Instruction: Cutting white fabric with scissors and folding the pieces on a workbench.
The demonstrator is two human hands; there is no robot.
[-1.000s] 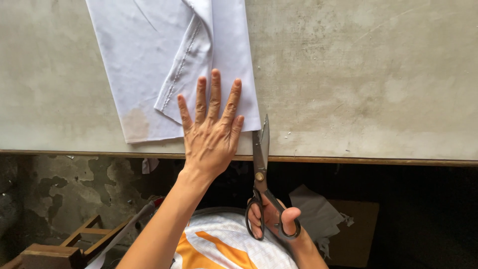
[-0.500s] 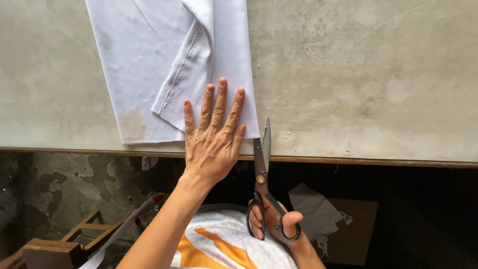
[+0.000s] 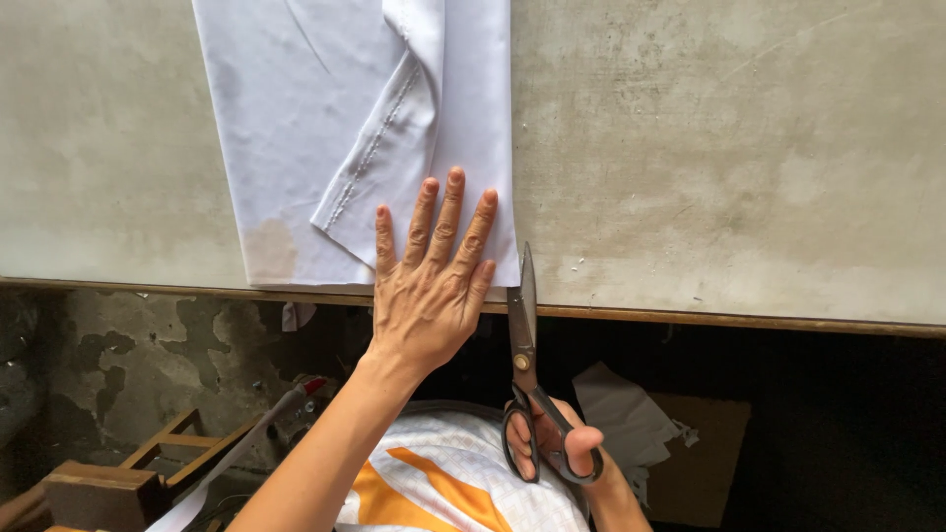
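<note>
A white cloth (image 3: pixel 296 148) with a folded, stitched flap lies on a grey worktable (image 3: pixel 709 158), its lower hem at the table's near edge. My left hand (image 3: pixel 429 286) lies flat on the cloth's lower right corner, fingers spread and pointing away from me. My right hand (image 3: pixel 557 443) is below the table edge, its fingers through the dark handles of a large pair of scissors (image 3: pixel 522 345). The blades point up, nearly closed, with the tips over the table just right of the cloth's right edge.
The table's wooden front edge (image 3: pixel 739 320) runs across the view. Below it are a stained concrete floor (image 3: pixel 128 355), a wooden frame (image 3: pixel 108 483) at the lower left, a cardboard piece (image 3: pixel 705 453) with pale cloth scraps, and my white and orange shirt (image 3: pixel 443 483).
My left hand has slid slightly to the right and toward me on the cloth. The scissors stay beside the cloth's right edge, shifted a little toward me.
</note>
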